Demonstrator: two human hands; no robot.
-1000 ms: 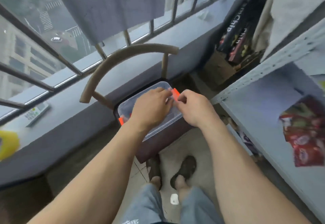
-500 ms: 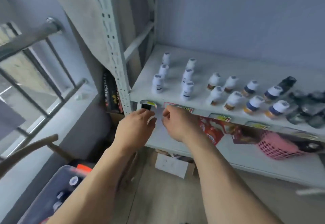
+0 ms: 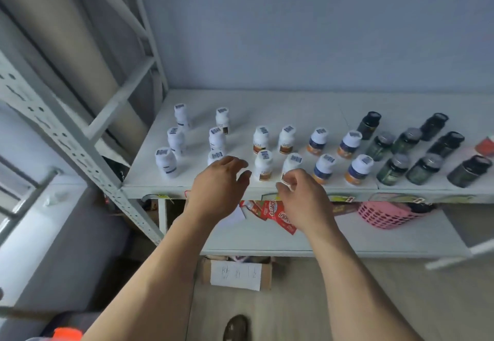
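Several white bottles stand in rows on a white metal shelf (image 3: pixel 280 105). My left hand (image 3: pixel 217 188) hovers at the shelf's front edge, fingers loosely curved, just in front of a small white bottle (image 3: pixel 215 155). My right hand (image 3: pixel 302 199) is beside it, fingers loosely curled, right below a white bottle with an orange label (image 3: pixel 292 163). Neither hand holds anything. Another orange-label bottle (image 3: pixel 263 165) stands between the two hands.
Dark green and black jars (image 3: pixel 417 150) fill the shelf's right part. The lower shelf holds red snack packets (image 3: pixel 270 211) and a pink basket (image 3: pixel 382 213). A cardboard box (image 3: pixel 236 274) sits on the floor. The shelf's upright post (image 3: pixel 66 137) rises at left. The plastic box's orange clip (image 3: pixel 66 334) shows bottom left.
The view swung from the clear plastic box on the chair up to the shelf. Both hands left the box lid and rose to the front of the bottle shelf.
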